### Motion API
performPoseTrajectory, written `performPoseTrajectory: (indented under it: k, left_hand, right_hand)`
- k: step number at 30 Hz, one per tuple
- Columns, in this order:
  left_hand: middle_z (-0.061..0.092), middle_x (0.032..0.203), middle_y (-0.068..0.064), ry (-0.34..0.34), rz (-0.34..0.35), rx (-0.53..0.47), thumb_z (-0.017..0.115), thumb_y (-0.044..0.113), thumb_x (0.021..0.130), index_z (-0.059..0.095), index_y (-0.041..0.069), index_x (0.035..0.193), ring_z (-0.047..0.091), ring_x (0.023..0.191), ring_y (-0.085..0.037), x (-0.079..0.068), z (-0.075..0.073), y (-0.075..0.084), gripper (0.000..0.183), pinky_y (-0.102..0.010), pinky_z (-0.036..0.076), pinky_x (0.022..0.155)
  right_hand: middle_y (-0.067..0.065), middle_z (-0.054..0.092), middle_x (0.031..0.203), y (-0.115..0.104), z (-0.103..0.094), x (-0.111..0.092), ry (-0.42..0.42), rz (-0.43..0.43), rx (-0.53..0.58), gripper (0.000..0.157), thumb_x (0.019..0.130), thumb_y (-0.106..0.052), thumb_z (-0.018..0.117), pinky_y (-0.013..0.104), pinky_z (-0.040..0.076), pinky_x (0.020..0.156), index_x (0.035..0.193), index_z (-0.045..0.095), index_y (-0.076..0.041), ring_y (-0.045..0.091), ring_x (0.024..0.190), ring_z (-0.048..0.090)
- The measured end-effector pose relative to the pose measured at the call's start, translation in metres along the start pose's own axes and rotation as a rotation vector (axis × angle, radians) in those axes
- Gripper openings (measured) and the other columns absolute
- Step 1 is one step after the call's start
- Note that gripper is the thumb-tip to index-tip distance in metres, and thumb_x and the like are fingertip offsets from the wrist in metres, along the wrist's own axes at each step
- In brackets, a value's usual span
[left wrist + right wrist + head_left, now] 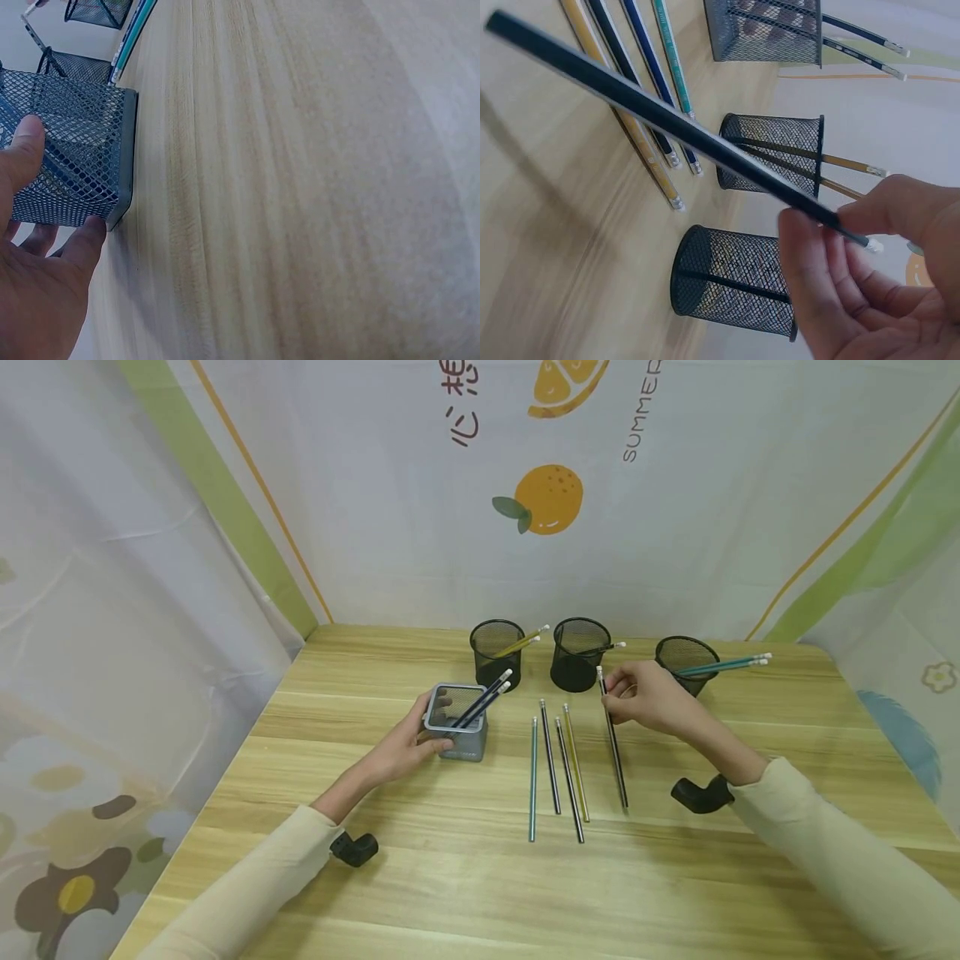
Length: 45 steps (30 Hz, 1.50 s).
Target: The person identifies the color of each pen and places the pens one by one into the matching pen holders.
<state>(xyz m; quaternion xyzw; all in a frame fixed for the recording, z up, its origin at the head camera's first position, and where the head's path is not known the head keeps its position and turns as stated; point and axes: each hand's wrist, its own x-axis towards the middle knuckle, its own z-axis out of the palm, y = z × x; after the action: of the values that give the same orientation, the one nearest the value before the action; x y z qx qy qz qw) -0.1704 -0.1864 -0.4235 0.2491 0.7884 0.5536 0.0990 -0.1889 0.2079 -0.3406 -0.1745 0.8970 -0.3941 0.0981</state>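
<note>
The head camera looks from above, forward and down over the pale wood-grain table (450, 893) to both far corners. The left wrist camera, rolled sideways, sits low and close to the square grey metal-mesh holder (82, 150). The right wrist camera, also rolled, faces the far edge from close behind a slim dark pencil (667, 121). All three share the holder.

Long, plain sleeves of pale cream cloth are worn, the left sleeve (262, 881) seen at the lower left of the head view and the right sleeve (832, 852) at the lower right. Both are ended near the wrist. Beside the cuffs, a black, bent left wrist piece (356, 850) and a similarly shaped black right wrist piece (699, 796) are worn. The left grip (399, 748) and right grip (648, 697) are bare.
</note>
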Motion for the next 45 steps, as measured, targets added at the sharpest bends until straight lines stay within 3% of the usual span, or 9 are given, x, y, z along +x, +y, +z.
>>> performPoseTrajectory:
  k: [13, 22, 28, 35, 42, 45]
  left_hand:
    - [0.03, 0.155, -0.032, 0.006, -0.005, 0.004, 0.064, -0.004, 0.097, 0.015, 0.003, 0.159, 0.037, 0.139, -0.047, 0.001, 0.0, -0.002, 0.079, -0.056, 0.036, 0.112]
    - [0.029, 0.154, -0.032, 0.005, -0.002, 0.01, 0.064, -0.005, 0.097, 0.014, 0.001, 0.159, 0.037, 0.139, -0.048, 0.001, 0.0, -0.002, 0.079, -0.056, 0.036, 0.112]
    - [0.029, 0.155, -0.032, 0.0, -0.002, 0.008, 0.063, -0.006, 0.097, 0.014, 0.001, 0.159, 0.038, 0.138, -0.047, 0.001, 0.0, -0.002, 0.079, -0.054, 0.038, 0.111]
    - [0.028, 0.154, -0.033, 0.001, 0.0, 0.01, 0.063, -0.006, 0.097, 0.014, 0.0, 0.159, 0.037, 0.138, -0.048, 0.001, -0.001, -0.002, 0.079, -0.056, 0.037, 0.111]
    - [0.028, 0.155, -0.033, -0.003, -0.004, 0.009, 0.063, -0.007, 0.097, 0.014, 0.002, 0.159, 0.04, 0.137, -0.046, 0.001, 0.0, -0.002, 0.08, -0.052, 0.04, 0.111]
    - [0.028, 0.155, -0.032, 0.0, -0.002, 0.009, 0.063, -0.007, 0.097, 0.014, 0.002, 0.159, 0.042, 0.136, -0.046, 0.002, 0.0, -0.003, 0.079, -0.052, 0.04, 0.111]
  right_hand:
    - [0.015, 0.067, 0.093, -0.001, -0.003, -0.001, 0.101, -0.109, 0.087, 0.013, 0.098, -0.001, 0.064, 0.031, 0.061, 0.07, 0.108, 0.059, 0.007, 0.026, 0.081, 0.069]
    - [0.017, 0.066, 0.094, -0.004, -0.007, -0.003, 0.253, -0.328, 0.107, 0.013, 0.095, 0.005, 0.067, 0.023, 0.059, 0.068, 0.105, 0.061, 0.008, 0.024, 0.077, 0.068]
    - [0.018, 0.067, 0.094, -0.004, -0.012, -0.004, 0.306, -0.449, 0.139, 0.016, 0.092, 0.014, 0.066, 0.019, 0.058, 0.068, 0.106, 0.06, 0.01, 0.021, 0.078, 0.068]
    - [0.022, 0.063, 0.094, -0.006, -0.018, -0.003, 0.372, -0.527, 0.216, 0.018, 0.091, 0.019, 0.062, 0.022, 0.06, 0.069, 0.108, 0.058, 0.014, 0.016, 0.082, 0.067]
    - [0.013, 0.061, 0.095, -0.011, -0.029, -0.004, 0.465, -0.551, 0.298, 0.018, 0.091, 0.021, 0.059, 0.021, 0.059, 0.071, 0.108, 0.054, 0.02, 0.017, 0.082, 0.067]
    - [0.012, 0.062, 0.094, -0.016, -0.037, -0.004, 0.508, -0.594, 0.381, 0.017, 0.091, 0.021, 0.058, 0.022, 0.06, 0.073, 0.106, 0.053, 0.021, 0.018, 0.082, 0.067]
